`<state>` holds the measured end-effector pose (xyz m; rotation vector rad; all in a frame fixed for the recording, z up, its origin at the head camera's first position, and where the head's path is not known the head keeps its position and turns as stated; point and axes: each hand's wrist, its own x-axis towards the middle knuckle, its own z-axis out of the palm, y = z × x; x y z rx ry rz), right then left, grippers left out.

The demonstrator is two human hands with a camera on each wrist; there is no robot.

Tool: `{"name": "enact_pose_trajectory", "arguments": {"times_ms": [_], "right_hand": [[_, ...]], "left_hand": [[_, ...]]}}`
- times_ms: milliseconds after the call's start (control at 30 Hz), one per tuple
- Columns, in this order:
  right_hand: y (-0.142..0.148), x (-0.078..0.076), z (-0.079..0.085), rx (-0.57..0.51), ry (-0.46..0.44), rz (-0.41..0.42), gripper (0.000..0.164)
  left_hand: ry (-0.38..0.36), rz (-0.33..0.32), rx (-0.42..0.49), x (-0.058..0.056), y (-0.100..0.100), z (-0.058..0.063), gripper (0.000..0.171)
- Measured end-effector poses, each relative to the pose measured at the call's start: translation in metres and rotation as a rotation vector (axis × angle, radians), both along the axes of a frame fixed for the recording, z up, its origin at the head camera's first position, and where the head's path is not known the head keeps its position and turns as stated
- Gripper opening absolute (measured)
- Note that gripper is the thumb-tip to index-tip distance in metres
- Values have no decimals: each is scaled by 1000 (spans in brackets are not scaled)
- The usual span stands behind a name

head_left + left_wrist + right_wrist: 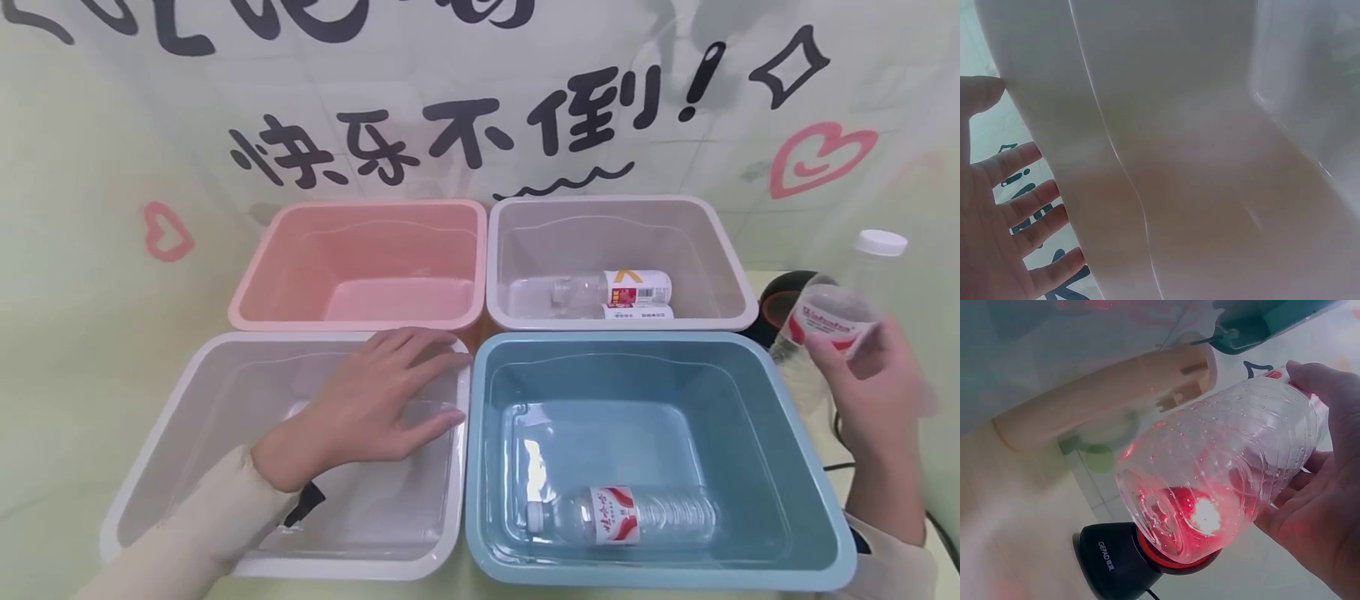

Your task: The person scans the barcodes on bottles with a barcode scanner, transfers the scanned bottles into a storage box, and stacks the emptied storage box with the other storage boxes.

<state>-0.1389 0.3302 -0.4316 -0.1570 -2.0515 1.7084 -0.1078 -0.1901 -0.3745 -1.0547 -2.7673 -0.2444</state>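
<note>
My right hand (877, 392) grips a clear plastic water bottle (832, 321) around its red-and-white label, tilted, white cap upward. In the right wrist view, the ribbed base of the bottle (1229, 456) faces a black scanner (1110, 556), and red light glows through the plastic. My left hand (367, 400) reaches over the pale grey front-left bin (247, 550), fingertips right at its right rim. From the left wrist view, the fingers of my left hand (997, 219) are spread along that bin's edge, holding nothing.
Beside it, a blue bin (600, 358) contains a lying bottle (615, 515) with a similar label. Behind are a pink bin (360, 312) and a greyish bin (720, 275) with two labelled bottles (637, 289). A lettered wall sheet hangs at the back. Cables run along the right side.
</note>
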Motion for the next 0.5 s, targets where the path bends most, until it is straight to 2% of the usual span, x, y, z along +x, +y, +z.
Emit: {"name": "enact_pose_trajectory", "arguments": {"times_ms": [67,167,333,500], "right_hand": [[2,1,1,122,-101,-73,60],[6,5,3,219,-189,-137,60],[1,1,3,202,-217,-123,58],[-2,-1,1,158,-163,-80,57]], "left_hand": [[1,-3,-3,0,0,2,61],[-5,-16,2,-3,4,1,60],[-4,4,1,0,0,0,59],[8,3,6,1,-2,1,60]]}}
